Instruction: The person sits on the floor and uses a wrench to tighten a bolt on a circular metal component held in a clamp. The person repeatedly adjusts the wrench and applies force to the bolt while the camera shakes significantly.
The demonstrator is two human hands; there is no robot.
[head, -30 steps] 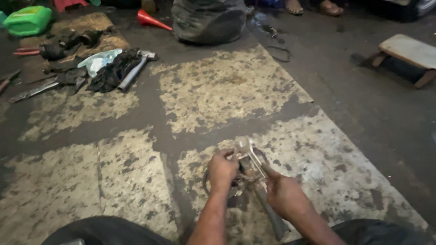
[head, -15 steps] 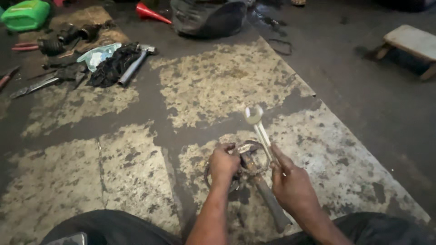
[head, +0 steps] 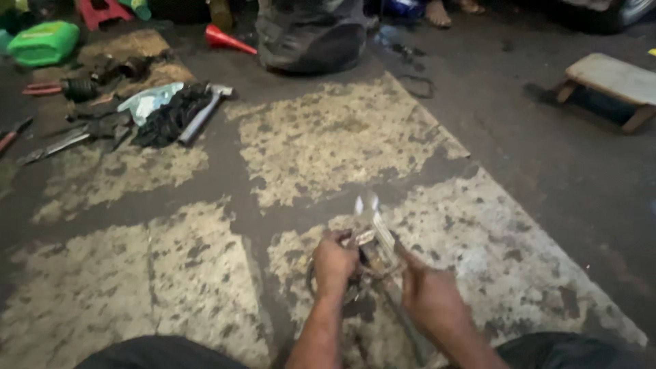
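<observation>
Far left of the floor: a green plastic container [head: 44, 42] at the top edge. Below it, a spread of dark hand tools [head: 65, 140] lies on stained concrete. Just to the right, a pale rag [head: 147, 99] and a black cloth [head: 167, 117] lie together, with a hammer [head: 203, 109] resting against the cloth, head pointing up-right. A red funnel [head: 229, 39] lies on its side beyond them, next to a dark bag [head: 311, 34].

Centre foreground: the left hand [head: 333, 261] is closed over a round, dark metal part [head: 355, 273] that sits on the worn, patchy floor [head: 328, 143]. The part is greasy, ring-shaped at its rim, largely hidden by both hands.

Just right of it, the right hand [head: 430, 297] is wrapped around the shaft of a bright steel spanner [head: 372, 222]. Its open-ended head points up and away from the person and is blurred. The lower shaft crosses the part; whether it is seated on a fastener cannot be told.

Far right: a low wooden stool [head: 611, 78] stands well apart.
</observation>
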